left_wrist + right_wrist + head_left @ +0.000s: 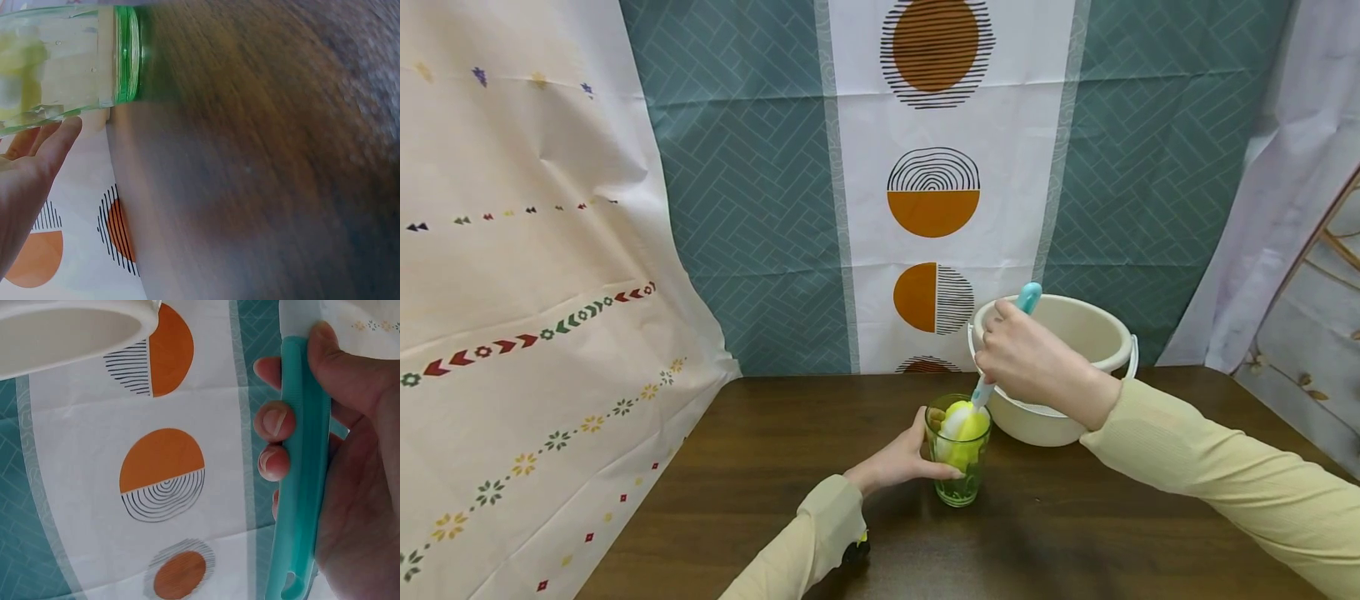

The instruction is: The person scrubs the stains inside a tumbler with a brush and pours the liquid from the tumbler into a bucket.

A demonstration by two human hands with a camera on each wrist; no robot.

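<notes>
A green-tinted drinking glass (957, 492) stands on the table in the head view. My left hand (901, 460) holds it round its near left side, the thumb across the front; in the left wrist view the glass (75, 59) shows its thick base beside the left hand (31, 175). Down inside the glass sits the yellow and white sponge head of a bottle brush (964, 429). My right hand (1030, 358) grips the brush's turquoise handle from above. In the right wrist view, fingers and thumb of the right hand (356, 425) wrap round that handle (303, 469).
A cream bucket (1037, 425) with a white handle stands just behind and right of the glass. A small black and yellow object (856, 548) is partly hidden by my left sleeve. The brown wooden table (760, 467) backs onto a patterned curtain (752, 208).
</notes>
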